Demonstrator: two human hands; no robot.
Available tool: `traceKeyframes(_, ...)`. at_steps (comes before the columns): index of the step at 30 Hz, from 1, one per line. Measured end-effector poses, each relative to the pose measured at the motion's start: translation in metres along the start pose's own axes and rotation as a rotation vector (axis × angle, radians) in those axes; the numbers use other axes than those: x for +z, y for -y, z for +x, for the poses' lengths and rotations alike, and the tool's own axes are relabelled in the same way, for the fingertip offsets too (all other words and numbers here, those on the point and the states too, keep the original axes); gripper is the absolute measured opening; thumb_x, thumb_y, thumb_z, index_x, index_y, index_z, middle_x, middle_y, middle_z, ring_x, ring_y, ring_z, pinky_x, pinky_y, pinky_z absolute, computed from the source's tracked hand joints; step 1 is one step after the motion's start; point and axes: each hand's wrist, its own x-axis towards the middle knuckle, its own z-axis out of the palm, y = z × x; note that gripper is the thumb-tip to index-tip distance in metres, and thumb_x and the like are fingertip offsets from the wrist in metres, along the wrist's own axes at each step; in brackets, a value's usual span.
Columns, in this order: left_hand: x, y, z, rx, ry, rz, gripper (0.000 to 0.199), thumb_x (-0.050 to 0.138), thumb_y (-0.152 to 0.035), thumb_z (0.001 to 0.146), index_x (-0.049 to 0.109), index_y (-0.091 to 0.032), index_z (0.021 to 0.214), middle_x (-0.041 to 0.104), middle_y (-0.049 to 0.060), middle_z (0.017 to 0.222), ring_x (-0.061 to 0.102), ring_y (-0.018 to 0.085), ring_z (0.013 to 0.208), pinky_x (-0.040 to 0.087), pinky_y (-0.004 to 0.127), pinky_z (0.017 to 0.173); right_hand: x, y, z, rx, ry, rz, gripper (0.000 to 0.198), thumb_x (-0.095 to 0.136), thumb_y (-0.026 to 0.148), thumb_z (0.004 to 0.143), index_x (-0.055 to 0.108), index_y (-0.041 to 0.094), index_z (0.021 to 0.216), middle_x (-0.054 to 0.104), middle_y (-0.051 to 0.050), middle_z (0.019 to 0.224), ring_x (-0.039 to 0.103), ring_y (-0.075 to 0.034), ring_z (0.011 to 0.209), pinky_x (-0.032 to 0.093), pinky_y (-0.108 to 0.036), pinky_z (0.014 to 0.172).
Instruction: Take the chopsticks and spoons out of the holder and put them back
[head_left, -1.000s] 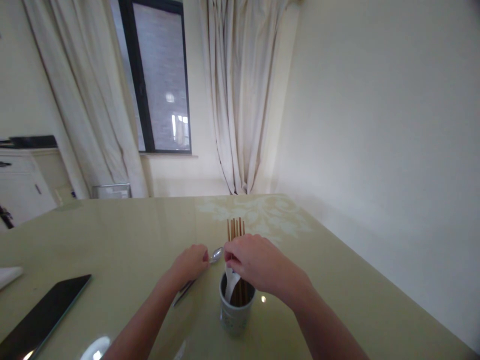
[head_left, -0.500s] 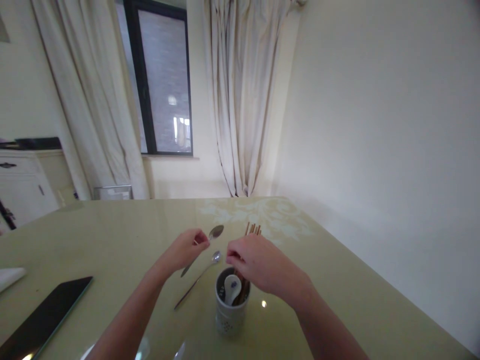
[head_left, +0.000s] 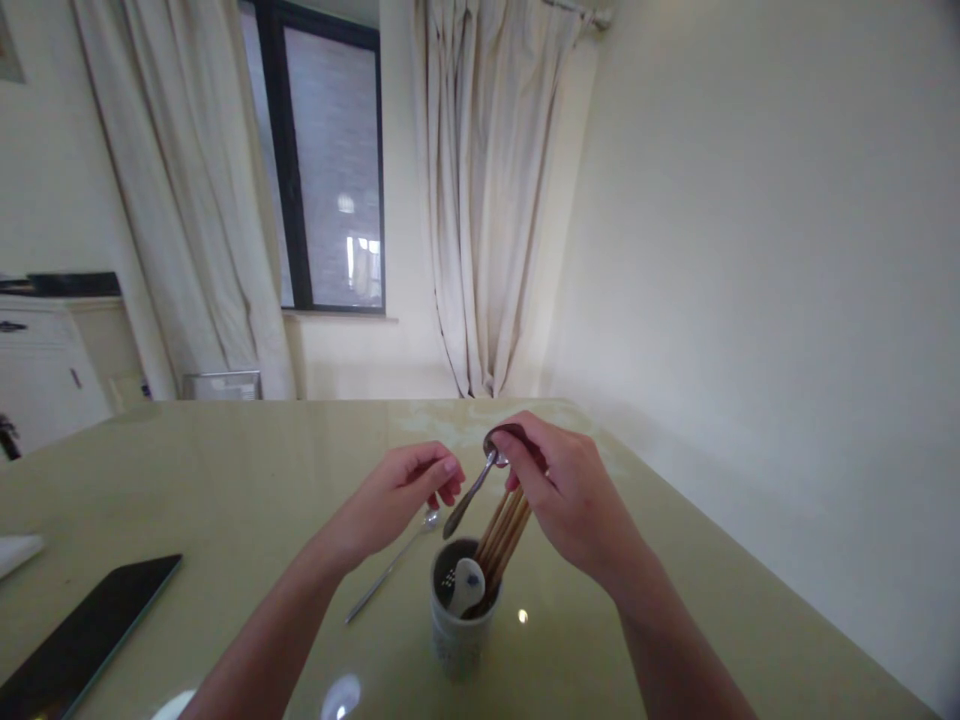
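Note:
A metal spoon (head_left: 471,492) is pinched at its bowl end by my right hand (head_left: 574,480), above the holder. The handle slants down to the left, its tip over the holder's rim. My left hand (head_left: 409,490) is loosely curled just left of the handle, with nothing visible in its fingers. Below stands a pale utensil holder (head_left: 459,645). It contains several wooden chopsticks (head_left: 501,540) leaning right and a white soup spoon (head_left: 468,585). A second, thin long-handled metal spoon (head_left: 388,568) lies on the table left of the holder, its bowl partly under my left hand.
A dark tablet-like slab (head_left: 94,625) lies on the glossy green table (head_left: 247,470) at the left, with a white object (head_left: 19,553) behind it. The wall (head_left: 750,300) borders the table's right side. Curtains and a window are at the back.
The metal spoon that lay under my left hand is now lifted, in my right hand above the holder. My right hand has risen; my left hand has moved slightly right.

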Motion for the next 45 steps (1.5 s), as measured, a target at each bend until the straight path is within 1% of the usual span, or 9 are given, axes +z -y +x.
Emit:
traceKeyframes(4, 0.005, 0.022, 0.003, -0.092, 0.172, 0.203, 0.032, 0.056, -0.044, 0.096, 0.072, -0.017, 0.092, 0.074, 0.005, 0.092, 0.064, 0.02, 0.087, 0.049, 0.031, 0.077, -0.01, -0.003, 0.0, 0.0, -0.014, -0.168, 0.031, 0.051, 0.029, 0.11, 0.062, 0.021, 0.083, 0.066, 0.001, 0.074, 0.06, -0.015, 0.067, 0.037, -0.028, 0.066)
traceKeyframes(8, 0.014, 0.036, 0.002, -0.166, 0.327, 0.171, 0.032, 0.056, -0.038, 0.092, 0.076, -0.016, 0.105, 0.078, 0.007, 0.102, 0.069, 0.023, 0.095, 0.051, 0.033, 0.084, -0.006, -0.004, 0.0, -0.022, 0.056, -0.242, 0.029, 0.053, 0.024, 0.108, 0.062, 0.02, 0.081, 0.066, 0.0, 0.077, 0.058, -0.016, 0.07, 0.034, -0.028, 0.067)
traceKeyframes(16, 0.013, 0.048, 0.003, -0.181, 0.339, 0.225, 0.031, 0.055, -0.029, 0.087, 0.076, -0.017, 0.106, 0.077, 0.006, 0.099, 0.068, 0.022, 0.09, 0.052, 0.032, 0.081, 0.009, -0.002, 0.001, 0.016, 0.2, -0.275, 0.018, 0.058, 0.016, 0.104, 0.072, 0.019, 0.094, 0.074, -0.002, 0.086, 0.065, -0.017, 0.079, 0.038, -0.028, 0.072)
traceKeyframes(21, 0.008, 0.058, 0.005, -0.217, 0.364, 0.109, 0.026, 0.054, -0.031, 0.089, 0.071, -0.018, 0.104, 0.076, 0.004, 0.096, 0.068, 0.017, 0.082, 0.053, 0.028, 0.076, 0.025, -0.004, 0.0, 0.047, 0.333, -0.392, 0.019, 0.058, 0.018, 0.104, 0.073, 0.021, 0.091, 0.077, -0.003, 0.085, 0.069, -0.018, 0.079, 0.037, -0.028, 0.071)
traceKeyframes(23, 0.005, 0.066, 0.006, -0.279, 0.326, 0.16, 0.025, 0.051, -0.031, 0.093, 0.069, -0.018, 0.105, 0.077, 0.005, 0.096, 0.071, 0.017, 0.08, 0.053, 0.027, 0.072, 0.032, -0.006, -0.002, 0.054, 0.386, -0.442, 0.018, 0.059, 0.021, 0.103, 0.074, 0.022, 0.093, 0.08, -0.005, 0.088, 0.071, -0.019, 0.081, 0.037, -0.029, 0.071)
traceKeyframes(29, -0.001, 0.102, 0.003, -0.466, 0.125, 0.873, 0.018, 0.06, -0.026, 0.09, 0.073, -0.018, 0.099, 0.08, 0.015, 0.107, 0.075, 0.029, 0.101, 0.051, 0.034, 0.082, 0.044, -0.008, -0.006, 0.053, 0.473, -0.528, 0.021, 0.059, 0.025, 0.102, 0.078, 0.022, 0.094, 0.082, -0.007, 0.093, 0.074, -0.022, 0.084, 0.04, -0.03, 0.07)
traceKeyframes(34, 0.006, 0.12, 0.002, -0.523, 0.157, 0.903, 0.015, 0.071, -0.023, 0.081, 0.076, -0.019, 0.094, 0.081, 0.015, 0.107, 0.076, 0.031, 0.102, 0.049, 0.033, 0.079, 0.047, -0.007, -0.006, 0.04, 0.52, -0.587, 0.032, 0.055, 0.027, 0.103, 0.081, 0.02, 0.086, 0.082, -0.011, 0.089, 0.075, -0.023, 0.081, 0.043, -0.031, 0.07)
traceKeyframes(39, 0.01, 0.123, 0.001, -0.503, 0.154, 0.87, 0.01, 0.067, -0.017, 0.078, 0.075, -0.018, 0.083, 0.083, 0.013, 0.096, 0.076, 0.028, 0.093, 0.047, 0.031, 0.074, 0.047, -0.007, -0.007, 0.046, 0.549, -0.596, 0.031, 0.055, 0.027, 0.103, 0.082, 0.019, 0.088, 0.082, -0.011, 0.089, 0.076, -0.023, 0.081, 0.045, -0.03, 0.071)
traceKeyframes(45, -0.016, 0.101, 0.006, -0.406, 0.008, 0.671, 0.012, 0.061, -0.025, 0.081, 0.069, -0.019, 0.076, 0.078, 0.006, 0.078, 0.072, 0.023, 0.077, 0.045, 0.028, 0.067, 0.036, -0.003, -0.004, 0.064, 0.453, -0.486, 0.024, 0.058, 0.023, 0.104, 0.079, 0.021, 0.09, 0.081, -0.009, 0.092, 0.074, -0.023, 0.084, 0.047, -0.03, 0.074)
